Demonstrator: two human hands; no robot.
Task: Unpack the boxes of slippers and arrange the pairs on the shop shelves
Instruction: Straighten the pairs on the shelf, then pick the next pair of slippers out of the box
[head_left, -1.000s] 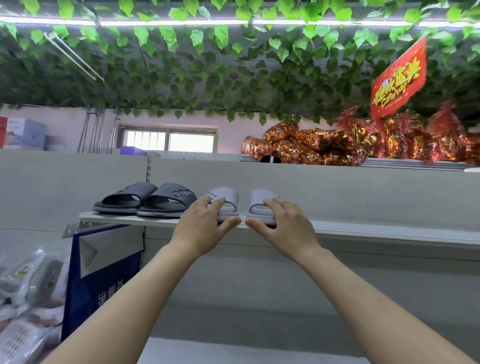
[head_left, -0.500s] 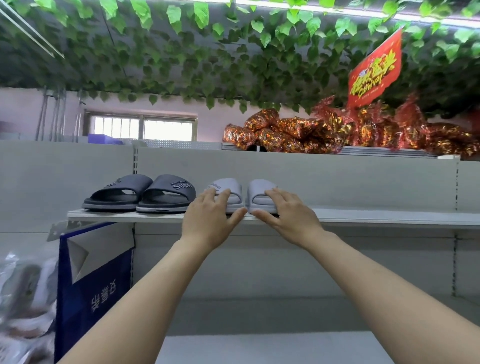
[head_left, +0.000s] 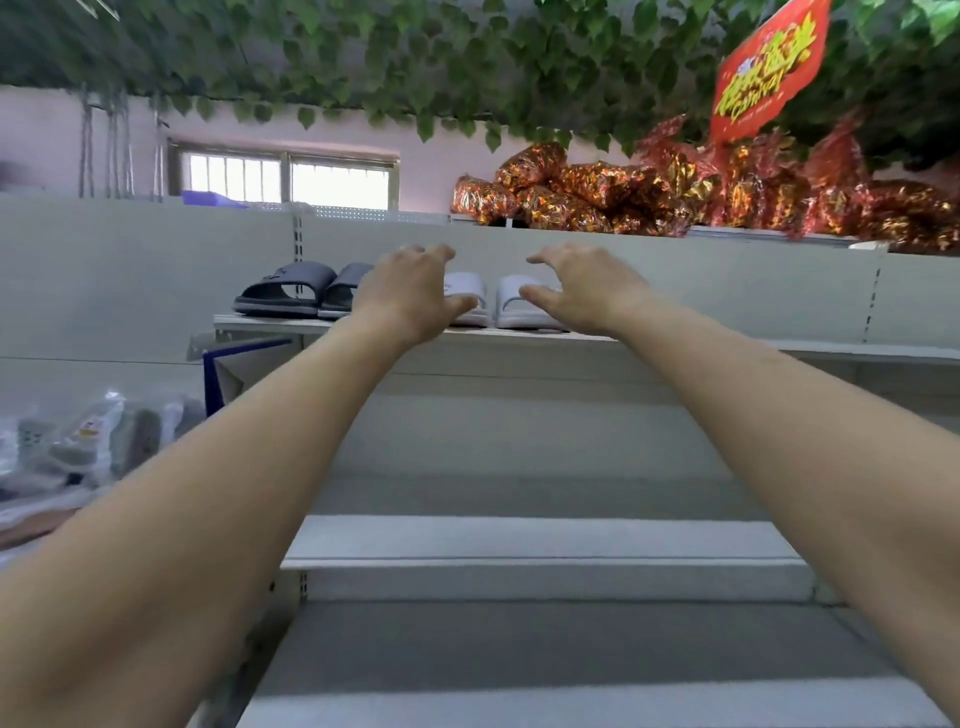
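Note:
A pale grey pair of slippers (head_left: 511, 304) stands side by side on the upper white shelf (head_left: 727, 343), toes toward the back panel. Left of them sits a dark grey pair (head_left: 291, 288), its right slipper partly hidden by my left hand (head_left: 410, 291). Both hands hover in front of the pale pair with fingers spread and curled, holding nothing. My right hand (head_left: 582, 288) covers the outer edge of the right pale slipper. Whether my fingertips still touch the slippers is unclear.
A lower white shelf (head_left: 545, 551) runs below. Bagged slippers (head_left: 78, 447) lie at the left, beside a blue carton (head_left: 228, 374). Shiny red-gold bags (head_left: 675, 195) crowd the top shelf under a red sign (head_left: 769, 67) and hanging green leaves.
My hands lifted off the pale slippers and opened, moving apart. The slippers stay pushed together on the shelf. The camera tilted down, showing more of the lower shelves.

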